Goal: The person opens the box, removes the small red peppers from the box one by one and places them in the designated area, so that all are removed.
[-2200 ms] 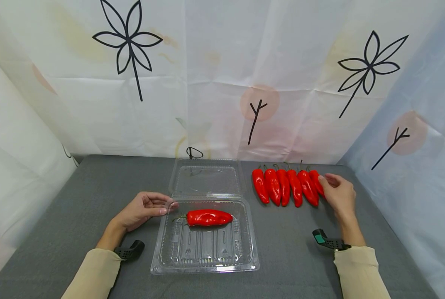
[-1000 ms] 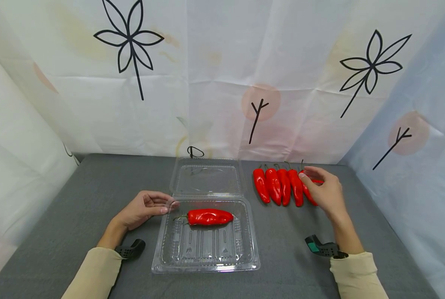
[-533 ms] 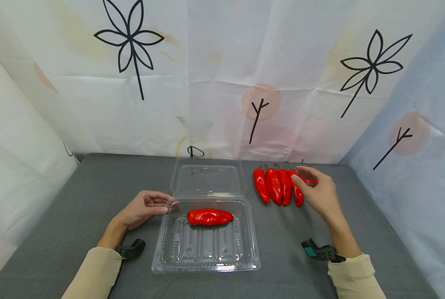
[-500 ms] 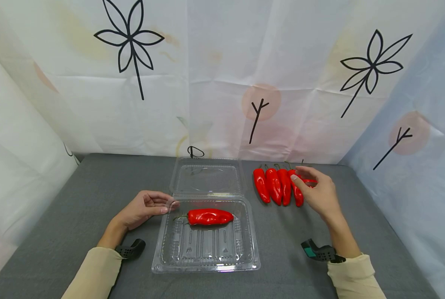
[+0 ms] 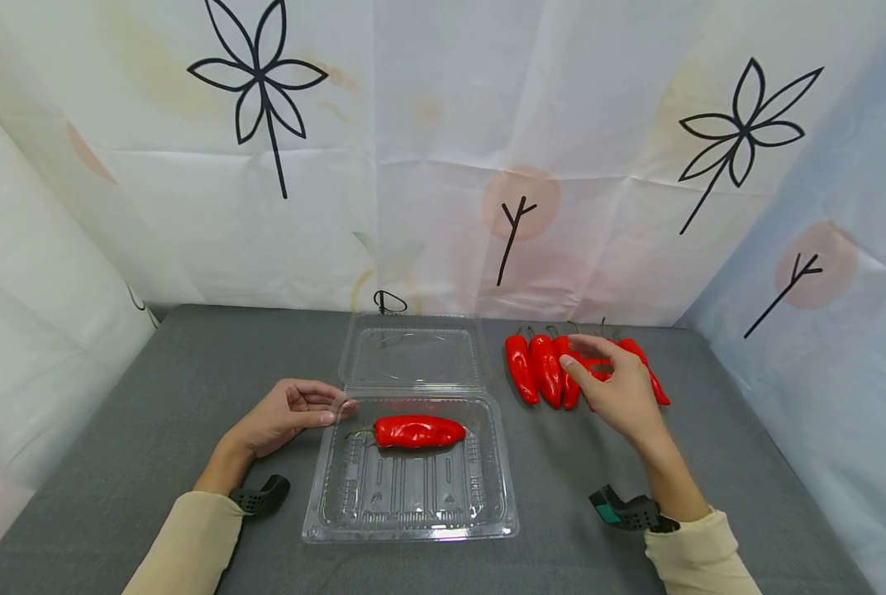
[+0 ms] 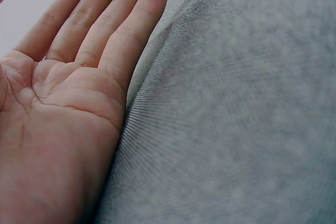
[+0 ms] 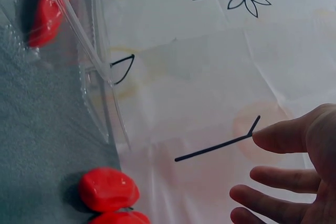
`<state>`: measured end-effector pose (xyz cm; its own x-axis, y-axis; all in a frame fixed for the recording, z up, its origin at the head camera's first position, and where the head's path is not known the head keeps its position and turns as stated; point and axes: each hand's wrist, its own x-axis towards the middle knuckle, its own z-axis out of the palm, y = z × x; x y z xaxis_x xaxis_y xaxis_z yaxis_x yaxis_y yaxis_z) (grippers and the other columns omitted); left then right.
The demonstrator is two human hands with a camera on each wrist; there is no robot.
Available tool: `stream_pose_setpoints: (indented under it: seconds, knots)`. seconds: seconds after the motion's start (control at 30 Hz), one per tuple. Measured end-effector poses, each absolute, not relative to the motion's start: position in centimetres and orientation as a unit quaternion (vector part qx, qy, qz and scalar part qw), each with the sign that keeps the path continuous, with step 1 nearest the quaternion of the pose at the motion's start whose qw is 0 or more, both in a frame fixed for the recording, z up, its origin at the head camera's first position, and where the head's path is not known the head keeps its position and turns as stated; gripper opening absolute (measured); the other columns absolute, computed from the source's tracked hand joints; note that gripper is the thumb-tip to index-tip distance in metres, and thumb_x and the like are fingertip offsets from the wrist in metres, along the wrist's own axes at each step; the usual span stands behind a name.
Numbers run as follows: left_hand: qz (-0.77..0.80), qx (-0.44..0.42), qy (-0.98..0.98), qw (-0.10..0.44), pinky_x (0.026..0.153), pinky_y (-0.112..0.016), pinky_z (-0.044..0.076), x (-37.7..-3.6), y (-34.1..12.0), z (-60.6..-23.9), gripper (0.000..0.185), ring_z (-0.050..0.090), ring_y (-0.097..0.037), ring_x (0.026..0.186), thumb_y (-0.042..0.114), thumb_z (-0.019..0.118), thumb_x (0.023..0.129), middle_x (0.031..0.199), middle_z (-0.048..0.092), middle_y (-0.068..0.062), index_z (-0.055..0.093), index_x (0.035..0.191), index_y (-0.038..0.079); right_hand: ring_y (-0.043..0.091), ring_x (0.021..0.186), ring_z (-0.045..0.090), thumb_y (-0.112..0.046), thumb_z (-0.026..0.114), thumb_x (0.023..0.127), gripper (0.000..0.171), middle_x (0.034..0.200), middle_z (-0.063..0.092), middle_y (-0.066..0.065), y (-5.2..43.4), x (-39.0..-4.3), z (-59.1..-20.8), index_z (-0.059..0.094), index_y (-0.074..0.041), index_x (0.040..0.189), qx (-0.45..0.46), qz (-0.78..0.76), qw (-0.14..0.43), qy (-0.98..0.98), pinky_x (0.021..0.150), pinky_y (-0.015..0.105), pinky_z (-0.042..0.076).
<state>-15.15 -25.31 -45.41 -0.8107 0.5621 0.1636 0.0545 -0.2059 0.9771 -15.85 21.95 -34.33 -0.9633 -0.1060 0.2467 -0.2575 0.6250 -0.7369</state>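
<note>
A red pepper [image 5: 417, 431] lies crosswise in the base of a clear plastic clamshell box [image 5: 409, 529]. My left hand [image 5: 279, 420] rests at the box's left rim, fingertips touching it; the left wrist view shows the fingers nearly straight. To the right of the box, several more red peppers [image 5: 519, 370] lie in a row, stems towards the back. Above that row hovers my right hand [image 5: 625, 392], thumb and fingers spread apart. The right wrist view shows nothing between the thumb [image 7: 286, 137] and fingers. It covers part of the row's right half.
The box's clear lid [image 5: 413, 355] lies folded back behind its base. Grey cloth [image 5: 190, 372] covers the table. White printed fabric [image 5: 428, 165] hangs behind and at both sides.
My right hand has moved left along the pepper row, away from the rightmost pepper, which now shows uncovered. The left hand, the box and the pepper in it stay put.
</note>
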Motion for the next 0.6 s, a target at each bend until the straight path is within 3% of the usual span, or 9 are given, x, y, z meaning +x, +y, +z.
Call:
stream_pose_setpoints:
  seconds: [0.13,0.37,0.6]
  knots:
    - [0.735,0.258,0.602,0.174,0.097,-0.033,0.053,-15.2,-25.3,-45.4,0.032,0.069,-0.025,0.114,-0.011,0.061,0.095,0.121,0.070,-0.019,0.062,0.126,-0.011,0.035,0.107,0.062,-0.023,0.069,0.098,0.041,0.127,0.065,0.017,21.2,-15.6,-34.4,0.063,-0.004,0.134,0.124,0.423,0.089,-0.893,0.078,0.037,0.056]
    - [0.736,0.261,0.599,0.178,0.098,-0.033,0.053,-15.2,-25.3,-45.5,0.032,0.068,-0.026,0.114,-0.012,0.060,0.095,0.122,0.070,-0.020,0.062,0.127,-0.011,0.029,0.096,0.062,-0.021,0.072,0.096,0.041,0.126,0.065,0.013,19.9,-15.0,-34.7,0.064,-0.007,0.133,0.141,0.430,0.074,-0.889,0.065,0.032,0.056]
    - [0.734,0.266,0.600,0.177,0.098,-0.033,0.053,-15.2,-25.3,-45.5,0.032,0.068,-0.025,0.115,-0.012,0.060,0.095,0.122,0.070,-0.018,0.062,0.127,-0.010,0.032,0.106,0.061,-0.018,0.074,0.094,0.042,0.127,0.065,0.010,18.6,-14.4,-34.9,0.064,-0.009,0.134,0.158,0.440,0.059,-0.882,0.076,0.037,0.057]
